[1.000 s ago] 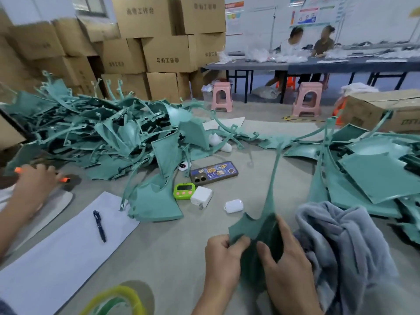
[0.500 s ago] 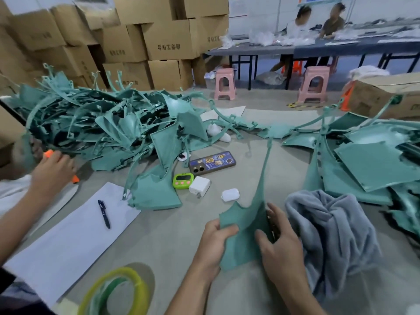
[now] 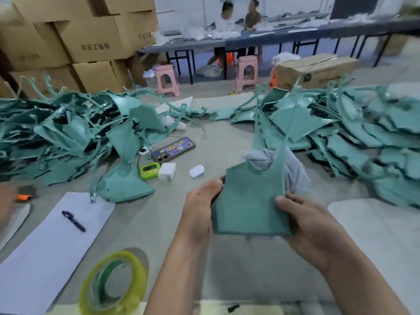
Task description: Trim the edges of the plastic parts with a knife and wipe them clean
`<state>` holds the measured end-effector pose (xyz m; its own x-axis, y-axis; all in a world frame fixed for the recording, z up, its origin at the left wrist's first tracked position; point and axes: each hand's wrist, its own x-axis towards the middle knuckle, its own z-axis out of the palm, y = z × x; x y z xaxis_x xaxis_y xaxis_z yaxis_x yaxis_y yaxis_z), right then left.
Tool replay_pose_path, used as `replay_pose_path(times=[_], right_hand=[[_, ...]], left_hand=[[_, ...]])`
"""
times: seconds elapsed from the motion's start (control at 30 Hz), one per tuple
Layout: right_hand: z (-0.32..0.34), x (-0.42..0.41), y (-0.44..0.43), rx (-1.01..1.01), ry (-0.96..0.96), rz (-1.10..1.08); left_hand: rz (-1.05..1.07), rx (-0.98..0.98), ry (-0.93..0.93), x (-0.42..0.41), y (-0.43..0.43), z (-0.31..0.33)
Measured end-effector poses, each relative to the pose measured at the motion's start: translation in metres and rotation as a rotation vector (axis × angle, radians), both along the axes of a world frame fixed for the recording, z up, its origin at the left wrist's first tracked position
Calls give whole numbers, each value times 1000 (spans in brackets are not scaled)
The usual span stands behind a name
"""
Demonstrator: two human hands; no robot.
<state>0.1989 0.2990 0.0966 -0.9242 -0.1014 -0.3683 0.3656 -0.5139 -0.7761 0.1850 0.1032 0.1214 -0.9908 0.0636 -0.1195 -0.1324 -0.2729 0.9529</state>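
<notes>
A flat green plastic part point(image 3: 248, 201) with a long thin stem rising from its upper right is held up over the table. My left hand point(image 3: 200, 205) grips its left edge and my right hand point(image 3: 311, 223) grips its lower right corner. A grey cloth point(image 3: 293, 171) lies bunched behind the part. Big heaps of green plastic parts lie at the left point(image 3: 68, 135) and at the right point(image 3: 354, 137). No knife shows in my hands. At the far left edge, another person's hand point(image 3: 6, 198) holds an orange-tipped tool point(image 3: 23, 197).
On the grey table lie a phone point(image 3: 173, 149), a green timer point(image 3: 150, 170), a white charger point(image 3: 167, 171), an earbud case point(image 3: 197, 171), a white sheet point(image 3: 52, 242) with a pen point(image 3: 73, 221) and a yellow tape roll point(image 3: 113, 285). Cardboard boxes point(image 3: 86, 42), pink stools and two seated people are behind.
I have lifted the green part off the table and turned its flat face toward me. The view has swung right and tilted down.
</notes>
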Motion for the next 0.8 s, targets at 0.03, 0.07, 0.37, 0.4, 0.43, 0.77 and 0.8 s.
replay_pose_path(times=[0.03,0.07,0.37,0.4,0.43,0.77,0.8], right_hand=[[-4,16,11,-43,-6,-58],[-8,34,24,-70,-15,-108],[-87,254,149,-255,-220,-517],[-100,279,157,-291,-274,-580],[-114,303,166,-315,-335,-642],[-234,429,266,-533,-697,-1257],[-243,427,269,-569,-700,-1216]], left_hand=[[-118,16,8,6,11,2],[-208,23,4,13,26,2],[-714,-242,-100,134,212,-77],[-777,-253,-140,154,230,-90],[-841,-269,-183,173,248,-103],[-1205,-457,-556,267,302,-196],[-1200,-459,-523,265,298,-195]])
